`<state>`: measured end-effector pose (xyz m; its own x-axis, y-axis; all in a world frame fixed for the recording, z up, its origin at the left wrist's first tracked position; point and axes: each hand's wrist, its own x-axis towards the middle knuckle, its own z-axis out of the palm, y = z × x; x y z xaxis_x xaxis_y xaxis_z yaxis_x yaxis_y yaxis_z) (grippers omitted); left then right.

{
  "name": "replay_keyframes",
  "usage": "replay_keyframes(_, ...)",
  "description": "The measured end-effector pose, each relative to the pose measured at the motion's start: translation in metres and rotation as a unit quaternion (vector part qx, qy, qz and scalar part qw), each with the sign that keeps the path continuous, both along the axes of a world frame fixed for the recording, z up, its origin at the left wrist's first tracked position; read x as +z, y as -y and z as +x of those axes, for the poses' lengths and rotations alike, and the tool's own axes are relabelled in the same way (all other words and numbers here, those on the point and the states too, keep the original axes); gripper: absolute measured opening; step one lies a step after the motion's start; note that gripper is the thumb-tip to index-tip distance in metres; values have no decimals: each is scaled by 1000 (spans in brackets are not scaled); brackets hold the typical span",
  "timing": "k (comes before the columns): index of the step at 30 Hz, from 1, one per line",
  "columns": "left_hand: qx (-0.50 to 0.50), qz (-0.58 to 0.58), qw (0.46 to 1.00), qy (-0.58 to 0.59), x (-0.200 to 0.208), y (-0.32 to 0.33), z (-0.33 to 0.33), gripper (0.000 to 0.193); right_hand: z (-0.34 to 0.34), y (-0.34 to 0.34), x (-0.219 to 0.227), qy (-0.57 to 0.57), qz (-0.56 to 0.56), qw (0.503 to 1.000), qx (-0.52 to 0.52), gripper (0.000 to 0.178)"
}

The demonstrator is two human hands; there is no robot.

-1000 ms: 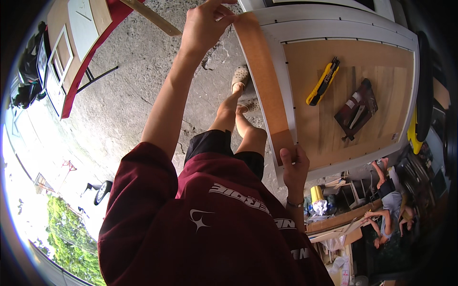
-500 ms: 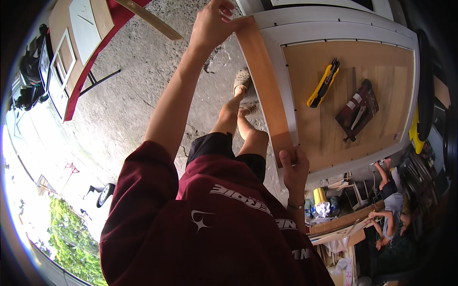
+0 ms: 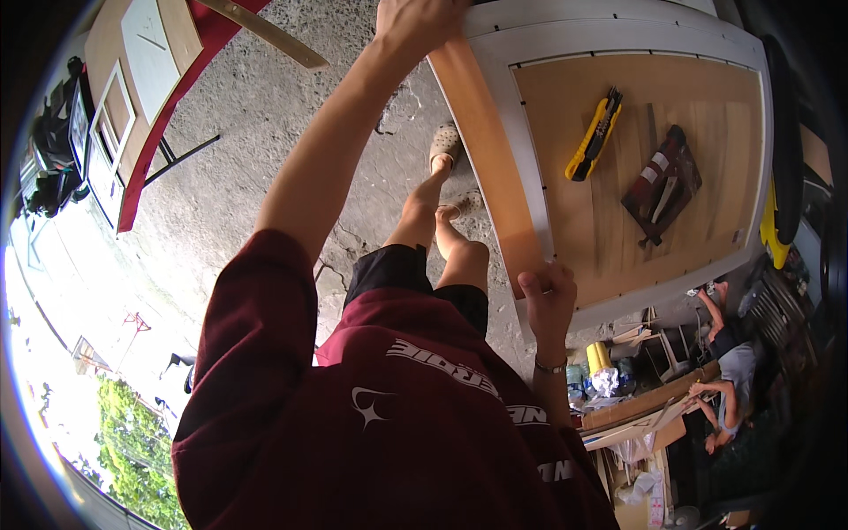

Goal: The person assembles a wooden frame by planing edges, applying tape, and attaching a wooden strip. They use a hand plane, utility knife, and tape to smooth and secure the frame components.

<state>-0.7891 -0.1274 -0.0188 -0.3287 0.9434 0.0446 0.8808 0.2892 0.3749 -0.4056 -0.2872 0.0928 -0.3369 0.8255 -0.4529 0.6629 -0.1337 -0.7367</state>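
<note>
The left hand (image 3: 415, 22) grips the far end of a long wooden strip (image 3: 486, 150) and the right hand (image 3: 546, 296) is closed around its near end, holding it along the left edge of a white-framed wooden panel (image 3: 689, 97) lying flat. The strip seems lined up against the frame but not fastened yet, as far as can be judged. A yellow utility knife (image 3: 594, 137) and a dark tool pouch (image 3: 661, 184) lie untouched on the panel.

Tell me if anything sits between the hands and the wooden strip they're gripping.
Nothing visible does. The left hand grips the far end of the wooden strip and the right hand its near end, alongside the white-framed panel.
</note>
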Motion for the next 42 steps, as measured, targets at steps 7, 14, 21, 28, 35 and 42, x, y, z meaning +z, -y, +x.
replay_keyframes(7,-28,86,993,-71,-33,-17,6,32,0,13,-3,-10,-6,998,-54,38)
replay_keyframes(14,-184,372,823,-388,-49,-17,-22,18,29,40,18,39,57,997,-17,34)
replay_keyframes(21,-178,341,795,-469,-66,-23,-37,14,211,178,26,215,92,971,-41,40)
replay_keyframes(28,-190,313,845,-389,-73,-22,-49,33,275,249,-6,294,117,947,-65,46)
replay_keyframes(35,-11,204,977,-67,2,28,2,35,266,244,-15,271,76,954,-105,48)
replay_keyframes(42,-159,233,959,-42,-29,108,30,55,254,236,-17,203,73,966,-142,49)
